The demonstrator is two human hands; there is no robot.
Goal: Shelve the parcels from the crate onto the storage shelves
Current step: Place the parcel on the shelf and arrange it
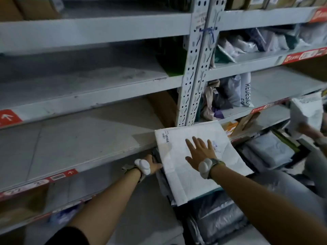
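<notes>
Right hand (200,153) is flat on top of the white parcel (177,175), fingers spread and straight, pressing down rather than gripping. Left hand (153,164) is in at the parcel's left edge, fingers tucked underneath and out of sight, so I can't tell whether they curl round it or just prop it up.

The parcel sits tilted, its far end over the front lip of the shelf (79,138), tight beside the post (193,71), with the near end hanging out over the grey bags (221,220) below.

This looks like the placing step: the parcel is part way on, not yet home. Next it likely needs a push with the flat right hand, the left lifting the low edge level, and a nudge leftwards so the corner misses the post.

Off to the right, a white bag (307,110) is held by another person's hand, mostly cut off by the frame. The next bay holds more packets (230,92), too dim to sort. The crate itself is hard to pick out under the bags. The label reads 10306; the rest is blurred.
</notes>
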